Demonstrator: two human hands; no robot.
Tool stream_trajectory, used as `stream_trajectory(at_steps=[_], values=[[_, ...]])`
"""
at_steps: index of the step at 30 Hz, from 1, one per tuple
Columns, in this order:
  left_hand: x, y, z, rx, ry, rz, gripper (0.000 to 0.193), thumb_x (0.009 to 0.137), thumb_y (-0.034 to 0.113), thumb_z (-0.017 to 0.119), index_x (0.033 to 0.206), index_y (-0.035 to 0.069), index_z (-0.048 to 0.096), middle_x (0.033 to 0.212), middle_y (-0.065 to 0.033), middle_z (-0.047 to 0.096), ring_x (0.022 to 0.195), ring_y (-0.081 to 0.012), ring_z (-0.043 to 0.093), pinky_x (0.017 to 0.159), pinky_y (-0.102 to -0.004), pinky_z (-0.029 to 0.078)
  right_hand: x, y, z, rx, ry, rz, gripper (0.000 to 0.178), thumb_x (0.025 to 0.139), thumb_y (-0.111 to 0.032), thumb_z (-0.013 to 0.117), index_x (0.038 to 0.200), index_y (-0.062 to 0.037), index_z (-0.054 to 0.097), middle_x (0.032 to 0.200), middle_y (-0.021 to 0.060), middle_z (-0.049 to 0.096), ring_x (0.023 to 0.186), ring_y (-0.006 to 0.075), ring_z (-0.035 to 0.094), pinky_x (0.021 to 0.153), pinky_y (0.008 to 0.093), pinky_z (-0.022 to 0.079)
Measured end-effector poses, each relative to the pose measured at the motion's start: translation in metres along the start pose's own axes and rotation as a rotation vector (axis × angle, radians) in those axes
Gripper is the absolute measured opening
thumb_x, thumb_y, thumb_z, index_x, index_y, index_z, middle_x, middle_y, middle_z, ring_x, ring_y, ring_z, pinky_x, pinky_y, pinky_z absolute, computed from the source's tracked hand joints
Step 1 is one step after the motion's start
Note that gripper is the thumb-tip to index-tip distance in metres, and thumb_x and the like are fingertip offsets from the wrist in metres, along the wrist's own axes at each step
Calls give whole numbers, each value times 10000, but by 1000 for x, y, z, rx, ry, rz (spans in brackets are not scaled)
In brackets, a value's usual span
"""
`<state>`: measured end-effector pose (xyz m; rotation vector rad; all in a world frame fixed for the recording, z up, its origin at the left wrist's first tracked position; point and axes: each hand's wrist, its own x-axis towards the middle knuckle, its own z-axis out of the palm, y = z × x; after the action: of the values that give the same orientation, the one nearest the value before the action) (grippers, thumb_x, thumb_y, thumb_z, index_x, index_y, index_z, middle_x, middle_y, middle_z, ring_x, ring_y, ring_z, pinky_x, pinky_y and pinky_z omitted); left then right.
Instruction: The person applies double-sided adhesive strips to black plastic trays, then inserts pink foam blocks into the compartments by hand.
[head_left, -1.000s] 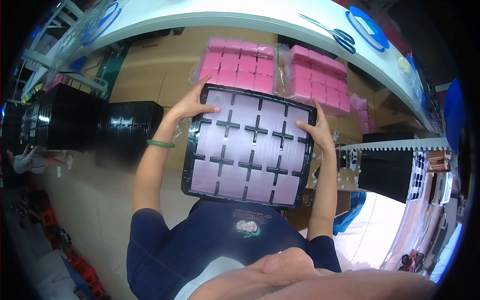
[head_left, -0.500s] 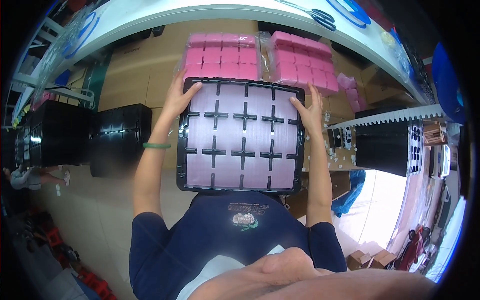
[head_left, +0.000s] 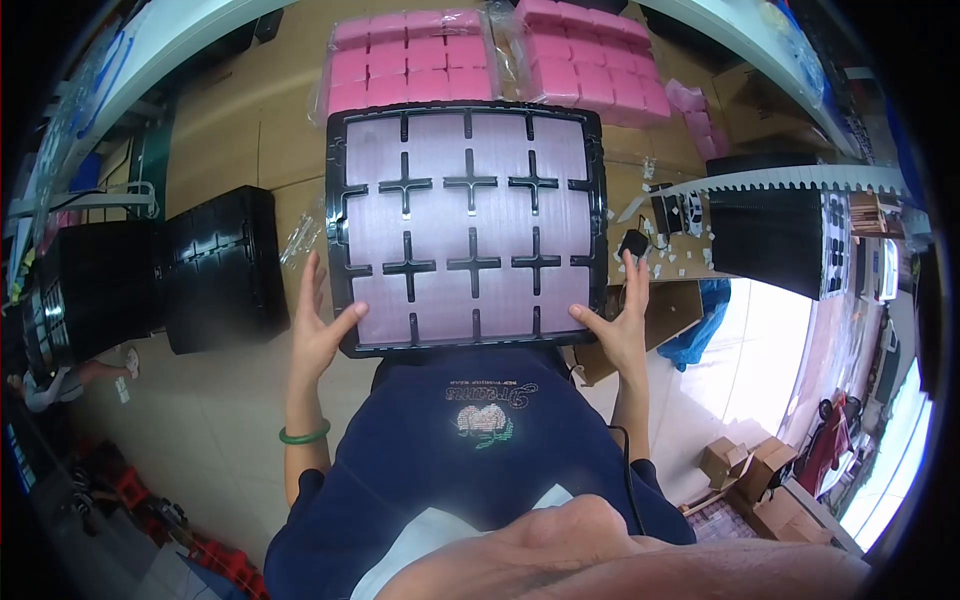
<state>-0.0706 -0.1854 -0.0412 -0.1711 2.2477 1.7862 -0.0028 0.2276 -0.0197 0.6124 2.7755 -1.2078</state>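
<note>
A black plastic tray [head_left: 472,183] with cross-shaped ribs lies in front of me at the table's near edge. Pale pinkish-lilac surfaces show between its ribs. At its near left corner is my left hand [head_left: 322,335], thumb over the rim and fingers stretched along the outside. My right hand [head_left: 622,325] flanks the near right corner in the same way, with its thumb on the rim and its fingers apart. Whether the fingers touch the tray's sides is hard to tell.
Pink foam blocks in clear plastic [head_left: 410,62] stand behind the tray, beside a second pink pack [head_left: 590,60]. Black trays [head_left: 222,270] are at the left. A toothed white strip [head_left: 780,180] and a black stack [head_left: 765,235] are on the right. Cardboard boxes [head_left: 765,470] sit lower right.
Both hands have slid from the tray's far corners to its near corners. The view has shifted, so the table and tray appear higher up; the tray seems to stay put on the table.
</note>
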Motion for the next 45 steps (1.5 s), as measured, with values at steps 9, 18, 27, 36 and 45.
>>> stream_trajectory(at_steps=[9, 18, 27, 36, 45], values=[[-1, 3, -5, 210, -158, 11, 1228, 723, 264, 882, 1575, 2, 37, 1563, -284, 270, 1471, -358, 267, 1204, -419, 206, 9, -2, -1, -61, -54, -21, 1183, 634, -392, 898, 1580, -184, 219, 1625, 254, 93, 1519, 404, 65, 1202, 558, 44], [0, 3, -3, 217, -236, -68, 1390, 632, 406, 922, 1538, -89, -9, 1579, -323, 191, 1494, -366, 190, 1211, -406, 181, 7, 10, -9, -135, -118, -51, 1238, 598, -405, 911, 1585, -167, 202, 1621, 272, 106, 1500, 422, 149, 1185, 596, 37], [-7, 16, -8, 454, -218, -22, 1278, 690, 514, 846, 1536, -90, 103, 1585, -326, 164, 1500, -415, 148, 1214, -446, 184, 8, 6, -14, -355, -33, -52, 1289, 608, -548, 882, 1594, -166, 144, 1625, 265, 77, 1516, 416, 78, 1161, 662, 39], [-18, 34, -1, 431, 91, 140, 618, 989, 342, 595, 1468, -7, 419, 1543, -288, 327, 1463, -364, 303, 1153, -405, 307, 22, -11, 6, -91, 222, -172, 902, 861, -456, 743, 1560, -132, 274, 1604, 251, 196, 1500, 399, 159, 1191, 552, 100], [-138, 189, -117, -194, 576, 664, 362, 943, 91, 565, 1226, -123, 496, 1131, -217, 634, 961, -225, 641, 887, -333, 510, 23, -22, -10, -3, 227, -216, 729, 959, -363, 647, 1548, -101, 307, 1584, 189, 314, 1494, 372, 195, 1201, 480, 135]])
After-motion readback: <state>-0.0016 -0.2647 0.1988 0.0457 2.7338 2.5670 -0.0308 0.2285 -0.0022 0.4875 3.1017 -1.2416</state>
